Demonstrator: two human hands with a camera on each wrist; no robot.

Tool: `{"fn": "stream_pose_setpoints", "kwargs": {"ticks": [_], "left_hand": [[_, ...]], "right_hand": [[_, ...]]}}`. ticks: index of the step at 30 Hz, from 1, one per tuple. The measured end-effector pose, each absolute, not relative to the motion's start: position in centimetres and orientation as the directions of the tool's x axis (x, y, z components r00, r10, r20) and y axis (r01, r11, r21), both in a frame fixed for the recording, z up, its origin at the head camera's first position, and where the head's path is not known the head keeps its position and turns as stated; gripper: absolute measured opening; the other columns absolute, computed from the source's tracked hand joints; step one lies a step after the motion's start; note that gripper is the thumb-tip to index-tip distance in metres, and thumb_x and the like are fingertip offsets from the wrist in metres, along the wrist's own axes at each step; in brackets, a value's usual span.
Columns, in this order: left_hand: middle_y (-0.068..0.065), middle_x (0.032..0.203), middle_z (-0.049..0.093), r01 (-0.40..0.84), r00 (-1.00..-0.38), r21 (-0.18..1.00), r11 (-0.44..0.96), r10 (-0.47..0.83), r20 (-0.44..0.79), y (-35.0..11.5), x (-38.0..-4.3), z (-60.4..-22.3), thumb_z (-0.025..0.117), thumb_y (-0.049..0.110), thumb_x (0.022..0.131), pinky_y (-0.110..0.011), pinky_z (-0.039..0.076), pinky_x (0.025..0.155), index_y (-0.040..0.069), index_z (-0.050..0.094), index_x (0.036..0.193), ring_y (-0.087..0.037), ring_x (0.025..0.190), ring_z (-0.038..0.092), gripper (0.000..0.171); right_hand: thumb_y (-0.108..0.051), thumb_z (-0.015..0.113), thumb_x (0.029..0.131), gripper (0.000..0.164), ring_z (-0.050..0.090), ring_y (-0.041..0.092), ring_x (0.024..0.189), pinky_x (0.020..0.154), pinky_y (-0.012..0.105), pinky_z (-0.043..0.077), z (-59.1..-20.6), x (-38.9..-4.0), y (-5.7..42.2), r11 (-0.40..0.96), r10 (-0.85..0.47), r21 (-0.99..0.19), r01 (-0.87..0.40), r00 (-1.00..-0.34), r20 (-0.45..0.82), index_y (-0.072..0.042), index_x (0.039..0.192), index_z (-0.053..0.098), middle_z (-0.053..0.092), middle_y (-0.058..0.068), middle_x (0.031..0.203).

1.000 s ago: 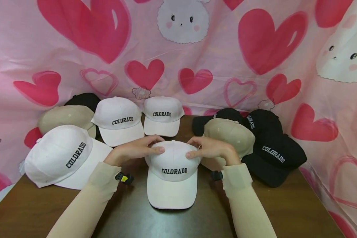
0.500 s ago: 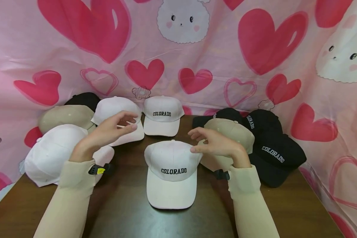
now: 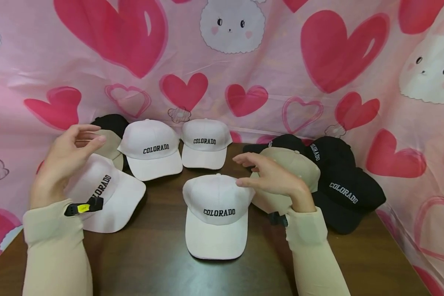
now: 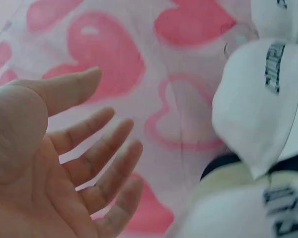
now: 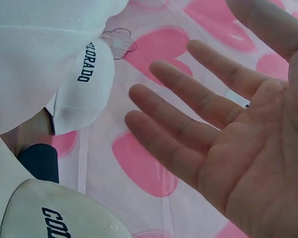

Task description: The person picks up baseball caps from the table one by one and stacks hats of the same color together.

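On the brown table (image 3: pixel 151 267), near the middle, one white cap (image 3: pixel 217 230) sits brim nearest, perhaps so its lettering (image 3: pixel 219 212) can be read; a second cap (image 3: pixel 120 199), left, angles its brim right. The left hand (image 3: pixel 64 161), spread, empty, hovers by it; the right hand (image 3: pixel 270 176), fingers parted, flanks the first, contact unclear.

A second ago the bare left hand (image 3: pixel 64 162) gripped the crown of the white cap with black COLORADO lettering (image 3: pixel 217 234); it has let go and swung far to its own left, and now covers the back of a second white, black-lettered cap (image 3: pixel 120 205) and part of a plain-looking beige cap (image 3: pixel 114 144). The bare right hand (image 3: pixel 275 176) has also released the first cap, its thumb now off the crown's front, at the side nearest that hand.
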State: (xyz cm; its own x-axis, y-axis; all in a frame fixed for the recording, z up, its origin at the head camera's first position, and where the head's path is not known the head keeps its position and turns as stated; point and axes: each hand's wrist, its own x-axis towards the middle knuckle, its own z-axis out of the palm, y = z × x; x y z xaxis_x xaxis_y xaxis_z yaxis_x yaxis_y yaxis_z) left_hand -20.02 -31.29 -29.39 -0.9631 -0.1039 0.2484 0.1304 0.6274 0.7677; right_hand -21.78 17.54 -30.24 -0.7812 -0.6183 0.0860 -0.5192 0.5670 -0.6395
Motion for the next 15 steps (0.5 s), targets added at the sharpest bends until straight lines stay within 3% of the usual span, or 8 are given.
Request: {"fn": "stream_pose_setpoints", "kwargs": {"ticks": [5,9,11,15], "left_hand": [[0.005,0.114,0.050,0.071,-0.958,0.760,0.646,-0.168,0.232,-33.6,-19.2,-29.7,0.060,0.041,0.093,-0.011,0.036,0.076,0.019,0.044,0.138,-0.007,0.099,0.046,0.053],[-0.005,0.124,0.044,-0.029,-0.966,0.736,0.676,-0.209,0.155,-34.7,-18.6,-30.0,0.056,0.049,0.093,-0.036,0.037,0.092,0.016,0.036,0.145,-0.024,0.111,0.042,0.065],[-0.014,0.130,0.040,-0.067,-0.967,0.722,0.689,-0.222,0.122,-35.2,-18.4,-30.1,0.054,0.050,0.093,-0.051,0.035,0.095,0.012,0.030,0.148,-0.035,0.116,0.037,0.071],[-0.029,0.136,0.033,-0.102,-0.970,0.695,0.712,-0.226,0.089,-36.4,-18.1,-30.5,0.051,0.050,0.094,-0.063,0.033,0.091,0.002,0.022,0.148,-0.048,0.118,0.031,0.077]], "right_hand": [[-0.047,0.071,0.084,0.058,0.046,0.009,0.116,0.097,0.038,0.042,-30.2,-21.8,17.3,0.561,-0.623,-0.624,-0.544,-0.773,0.115,-0.031,0.133,0.046,0.047,-0.013,0.130],[-0.046,0.072,0.083,0.058,0.045,0.010,0.116,0.096,0.039,0.042,-30.0,-21.7,17.1,0.554,-0.622,-0.624,-0.551,-0.772,0.130,-0.030,0.133,0.046,0.047,-0.012,0.130],[-0.045,0.073,0.083,0.059,0.045,0.011,0.116,0.095,0.040,0.043,-29.9,-21.6,17.1,0.550,-0.618,-0.622,-0.557,-0.773,0.146,-0.030,0.134,0.046,0.047,-0.011,0.130],[-0.041,0.074,0.082,0.060,0.046,0.012,0.116,0.097,0.042,0.042,-29.9,-21.6,16.7,0.515,-0.620,-0.624,-0.588,-0.758,0.203,-0.028,0.134,0.046,0.047,-0.010,0.131]]}}
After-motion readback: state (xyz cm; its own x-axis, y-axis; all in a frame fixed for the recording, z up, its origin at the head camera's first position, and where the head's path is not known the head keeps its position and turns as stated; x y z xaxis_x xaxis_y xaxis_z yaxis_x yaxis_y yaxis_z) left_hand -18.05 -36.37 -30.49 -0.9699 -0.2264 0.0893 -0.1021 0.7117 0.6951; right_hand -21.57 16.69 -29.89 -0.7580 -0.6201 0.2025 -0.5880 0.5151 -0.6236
